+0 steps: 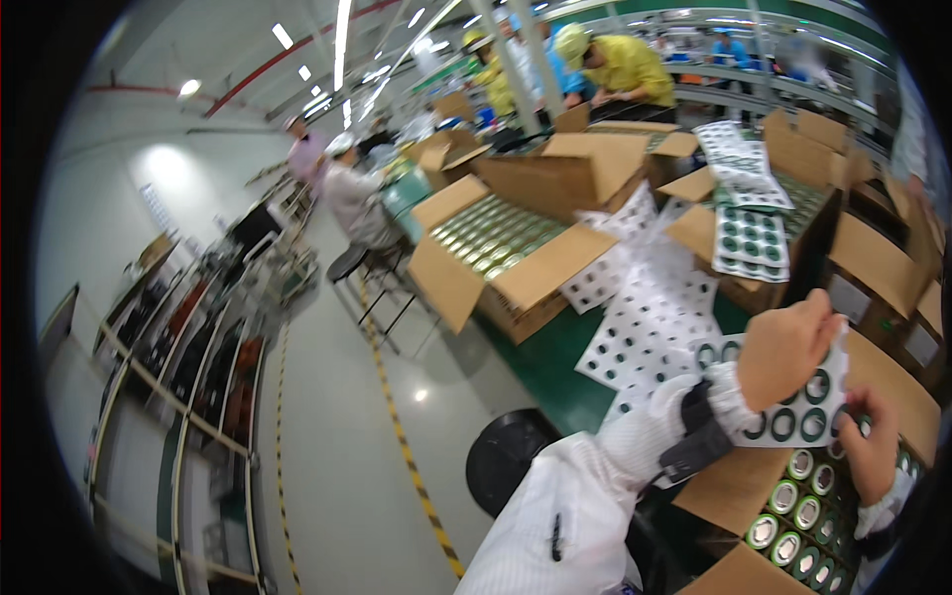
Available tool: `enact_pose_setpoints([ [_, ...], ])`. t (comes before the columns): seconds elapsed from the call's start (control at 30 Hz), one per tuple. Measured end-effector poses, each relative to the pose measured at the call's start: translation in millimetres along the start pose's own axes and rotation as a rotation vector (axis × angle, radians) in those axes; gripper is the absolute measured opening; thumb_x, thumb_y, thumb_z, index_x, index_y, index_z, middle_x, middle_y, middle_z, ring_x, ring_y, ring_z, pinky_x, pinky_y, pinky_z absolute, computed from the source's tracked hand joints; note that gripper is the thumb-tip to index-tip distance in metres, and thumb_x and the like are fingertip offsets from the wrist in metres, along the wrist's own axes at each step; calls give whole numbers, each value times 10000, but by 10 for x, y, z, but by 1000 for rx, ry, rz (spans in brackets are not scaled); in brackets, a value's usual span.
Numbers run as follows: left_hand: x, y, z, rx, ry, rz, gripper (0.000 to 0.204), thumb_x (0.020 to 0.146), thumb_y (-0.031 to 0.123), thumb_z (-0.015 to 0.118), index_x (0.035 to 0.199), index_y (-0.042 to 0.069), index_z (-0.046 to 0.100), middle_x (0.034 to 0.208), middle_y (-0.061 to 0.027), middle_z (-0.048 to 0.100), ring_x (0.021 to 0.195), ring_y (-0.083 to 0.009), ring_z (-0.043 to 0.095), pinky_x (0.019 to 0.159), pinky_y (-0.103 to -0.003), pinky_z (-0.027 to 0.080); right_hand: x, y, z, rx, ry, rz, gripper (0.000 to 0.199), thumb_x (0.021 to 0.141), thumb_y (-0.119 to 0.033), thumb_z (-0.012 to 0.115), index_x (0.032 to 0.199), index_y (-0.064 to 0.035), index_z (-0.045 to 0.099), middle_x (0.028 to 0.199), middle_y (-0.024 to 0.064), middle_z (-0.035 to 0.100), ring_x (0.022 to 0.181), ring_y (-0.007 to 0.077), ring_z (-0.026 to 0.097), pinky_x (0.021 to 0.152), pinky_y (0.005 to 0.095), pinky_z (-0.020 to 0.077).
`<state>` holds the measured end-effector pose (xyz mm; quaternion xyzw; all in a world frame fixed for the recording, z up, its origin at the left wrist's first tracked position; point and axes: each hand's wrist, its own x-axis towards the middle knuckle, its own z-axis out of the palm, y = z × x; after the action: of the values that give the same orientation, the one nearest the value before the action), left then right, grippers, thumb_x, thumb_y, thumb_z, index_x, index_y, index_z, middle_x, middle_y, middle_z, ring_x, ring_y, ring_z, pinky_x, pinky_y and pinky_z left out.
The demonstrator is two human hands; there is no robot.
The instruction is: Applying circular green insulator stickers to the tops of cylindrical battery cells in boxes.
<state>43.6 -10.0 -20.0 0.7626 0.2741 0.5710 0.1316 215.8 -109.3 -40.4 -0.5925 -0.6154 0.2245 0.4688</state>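
My left hand (788,352) reaches across from the lower edge, its fingers closed on the upper part of a white sheet of dark green ring stickers (783,426). The sheet lies over an open cardboard box (729,488) of upright cylindrical battery cells (783,496). Some cell tops are bare metal; others nearer the right carry dark green rings. At the sheet's right edge is my right hand (873,451), over the cells, with thumb and fingers drawn together. What they pinch, if anything, is too small to make out.
Used-looking sticker sheets (650,332) spread over the green table (555,367). Another open carton (526,288) of cells stands beyond, with more sticker sheets (749,213) on a box at the right. A black stool (506,461) stands beside the table. Several people work farther off.
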Motion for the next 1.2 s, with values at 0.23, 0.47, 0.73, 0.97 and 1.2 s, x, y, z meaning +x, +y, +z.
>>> enact_pose_setpoints([
  [0.23,-5,-180,60,-26,43,32,263,792,224,584,802,1,446,652,-159,569,628,-348,562,537,-413,427,176,35,13,185,-191,28,99,821,-64,518,876,-45,438,791,-1,455,738,64,434,671,183,345],
  [0.47,52,-283,105,-22,45,39,267,769,226,601,790,-6,470,620,-147,558,603,-343,555,525,-407,418,238,-129,-88,123,-222,78,81,851,-33,535,915,8,563,845,28,573,757,85,507,703,197,400],
  [0.73,30,-126,0,-15,56,24,282,785,255,593,728,23,443,590,-148,549,575,-348,557,499,-417,428,158,-112,-92,202,-234,64,94,833,-96,543,863,-46,468,815,-7,479,737,57,435,683,171,335],
  [0.97,59,-96,-61,-156,-26,-63,233,835,246,555,756,39,485,591,-188,529,588,-382,544,500,-430,400,75,-487,-67,66,-163,-135,102,766,-74,564,785,-20,480,818,54,483,793,146,463,745,260,363],
  [1.2,95,-143,-177,-182,-151,-74,240,883,216,504,757,13,502,561,-176,501,501,-334,521,465,-375,384,3,-662,-69,-91,-98,-368,78,754,-62,590,762,-37,518,840,85,563,833,228,507,786,324,375],
])
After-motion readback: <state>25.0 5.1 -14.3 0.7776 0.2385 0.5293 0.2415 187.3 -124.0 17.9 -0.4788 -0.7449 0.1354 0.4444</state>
